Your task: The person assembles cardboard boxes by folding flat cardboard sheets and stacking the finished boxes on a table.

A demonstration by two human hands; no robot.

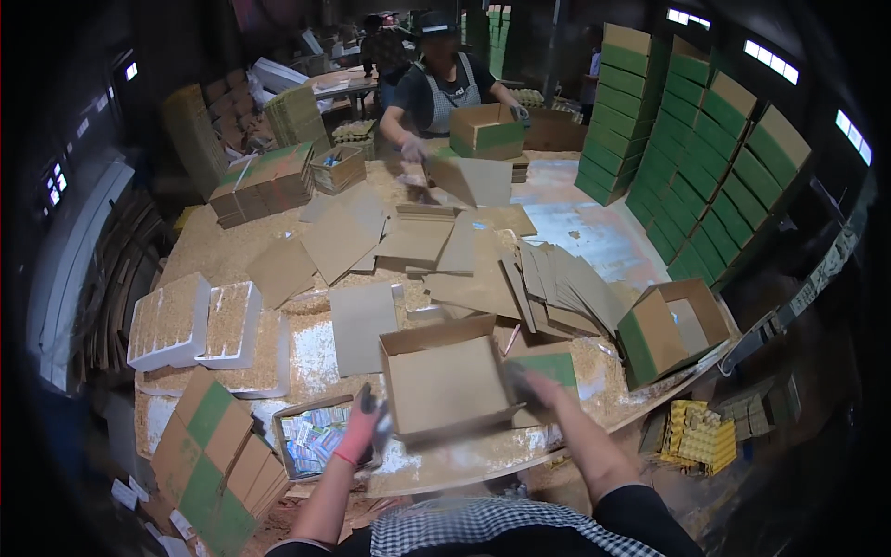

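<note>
An open cardboard box [450,385] stands before me with its bare brown bottom showing; its near edge is slightly blurred. My left hand [360,425], in a pink and grey glove, is upright by the box's left wall, fingers stretched; a narrow gap seems to separate them. My right hand [538,385], gloved and smeared by motion, has its fingers at the box's right wall and appears to grip it. Under and beside that hand lies a green and brown cardboard piece [554,369]. A grey cardboard sheet [362,325] lies beyond the box's left corner.
A small box of printed cards [316,436] sits left of my left hand. Flat cartons [209,455] lean at the near left, foam blocks [167,320] behind. Loose cardboard sheets [566,288] cover the middle. An open green box [673,330] stands right. A co-worker [445,88] works across the table.
</note>
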